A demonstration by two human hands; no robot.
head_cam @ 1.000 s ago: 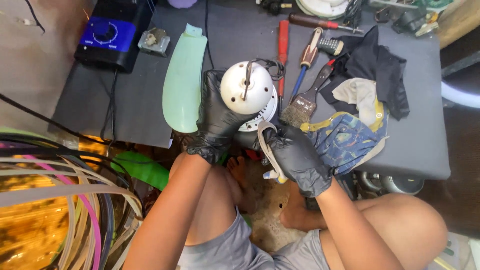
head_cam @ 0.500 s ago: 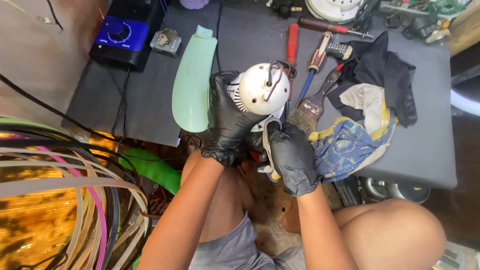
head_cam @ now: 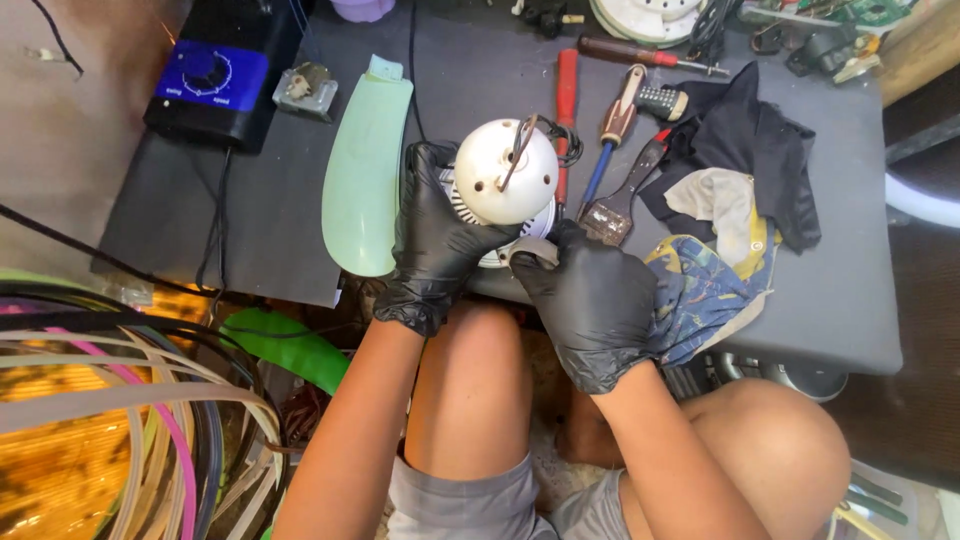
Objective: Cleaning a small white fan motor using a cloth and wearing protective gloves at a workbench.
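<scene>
Head camera looked down on a dark grey table (head_cam: pixel 250 230), and at its near edge we held a white, domed fan motor housing (head_cam: pixel 505 172). Our left hand (head_cam: pixel 435 240), in a black glove, wrapped the housing's left side, fingers curled closed around it and the thumb lying across its lower front. Our right hand (head_cam: pixel 595 295), also gloved in black, sat just near and right of the housing, fingers bent closed on a pale strip (head_cam: pixel 532 250) that came out from under the housing; we could not tell exactly what the strip was. A thin dark wire (head_cam: pixel 520 150) crossed the top of the dome, which stood tilted toward us.

Just left of the left hand lay a pale green fan blade (head_cam: pixel 365 170), lengthwise from far to near. Farther left, at the far corner, stood a black box with a blue dial panel (head_cam: pixel 215 75), and beside it a small grey metal part (head_cam: pixel 305 88). To the right of the housing lay a red-handled tool (head_cam: pixel 566 90), a blue-shafted screwdriver (head_cam: pixel 605 160) and a worn paintbrush (head_cam: pixel 620 205), close together. Beyond them a black cloth (head_cam: pixel 750 150) overlapped a blue patterned rag (head_cam: pixel 700 290), which touched our right hand. Below the table on the left, coloured strips and cables (head_cam: pixel 130 420) lay bunched, with a bright green blade (head_cam: pixel 285 345) near our left forearm.
</scene>
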